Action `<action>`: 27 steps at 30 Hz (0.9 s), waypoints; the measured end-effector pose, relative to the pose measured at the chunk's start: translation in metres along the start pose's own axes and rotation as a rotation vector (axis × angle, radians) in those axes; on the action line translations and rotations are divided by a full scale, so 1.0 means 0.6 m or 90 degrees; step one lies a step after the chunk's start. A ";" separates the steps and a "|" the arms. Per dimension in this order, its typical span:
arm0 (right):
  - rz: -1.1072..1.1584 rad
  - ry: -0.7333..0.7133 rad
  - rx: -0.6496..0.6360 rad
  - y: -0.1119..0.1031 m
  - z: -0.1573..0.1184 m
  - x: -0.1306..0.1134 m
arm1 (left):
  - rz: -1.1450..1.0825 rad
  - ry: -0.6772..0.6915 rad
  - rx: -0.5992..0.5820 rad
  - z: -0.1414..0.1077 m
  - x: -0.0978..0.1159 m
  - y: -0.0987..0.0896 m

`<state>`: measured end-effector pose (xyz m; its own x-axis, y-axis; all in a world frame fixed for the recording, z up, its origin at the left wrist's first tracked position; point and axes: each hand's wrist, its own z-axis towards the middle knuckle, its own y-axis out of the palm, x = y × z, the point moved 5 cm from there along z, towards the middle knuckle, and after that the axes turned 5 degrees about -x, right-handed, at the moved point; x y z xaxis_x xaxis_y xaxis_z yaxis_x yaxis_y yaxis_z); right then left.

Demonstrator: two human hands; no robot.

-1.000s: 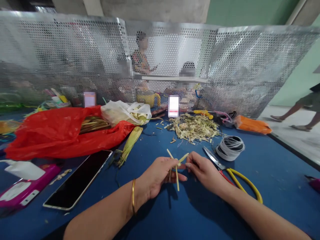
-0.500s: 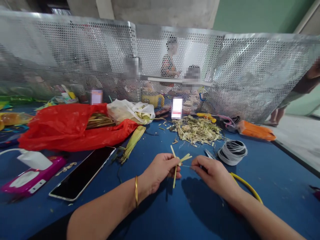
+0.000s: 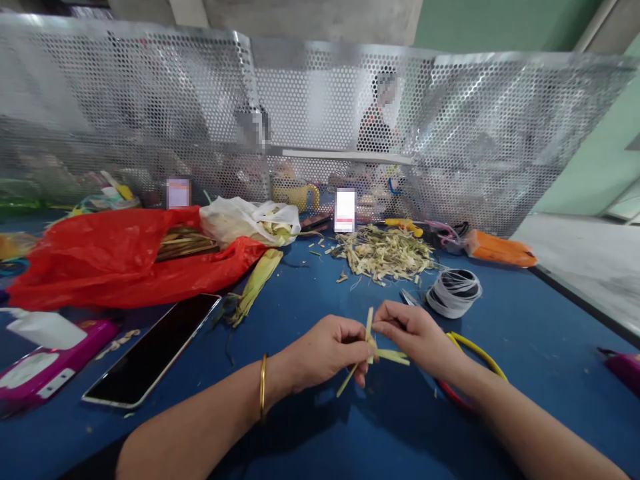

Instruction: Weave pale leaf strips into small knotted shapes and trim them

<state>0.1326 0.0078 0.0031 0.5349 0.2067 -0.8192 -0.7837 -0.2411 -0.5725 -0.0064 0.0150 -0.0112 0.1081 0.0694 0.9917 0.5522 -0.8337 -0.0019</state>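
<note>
My left hand (image 3: pixel 340 350) is closed in a pinch on crossed pale yellow-green husk strips (image 3: pixel 393 357). One strip points up, one down to the left and others to the right. My right hand (image 3: pixel 413 333) is closed close beside the upright strip, thumb and forefinger pinched on a thin thread that is hardly visible now. Behind the right hand stands a spool of whitish thread (image 3: pixel 454 295). A metal blade tip (image 3: pixel 410 297) shows by the right hand, and a yellow curved handle (image 3: pixel 483 357) with a red part lies under the right wrist.
Shredded husk (image 3: pixel 387 253) is heaped at the back, near an orange packet (image 3: pixel 501 249). On the left are a red plastic bag (image 3: pixel 100 260), a husk bundle (image 3: pixel 257 287), a phone (image 3: pixel 153 350) and a magenta power strip (image 3: pixel 55 367). A perforated metal screen (image 3: pixel 320 93) borders the table; people are beyond.
My right hand has come up and left, from apart to right beside the strips. My left hand has shifted slightly right and turned the strips. The view has moved a little.
</note>
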 end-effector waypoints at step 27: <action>0.208 0.071 0.024 0.002 0.003 0.019 | 0.082 0.079 0.050 0.001 0.020 -0.005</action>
<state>0.1372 0.0117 -0.0066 0.2838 0.0186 -0.9587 -0.9293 -0.2411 -0.2797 -0.0061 0.0185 0.0007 0.0812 -0.1074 0.9909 0.6034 -0.7860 -0.1346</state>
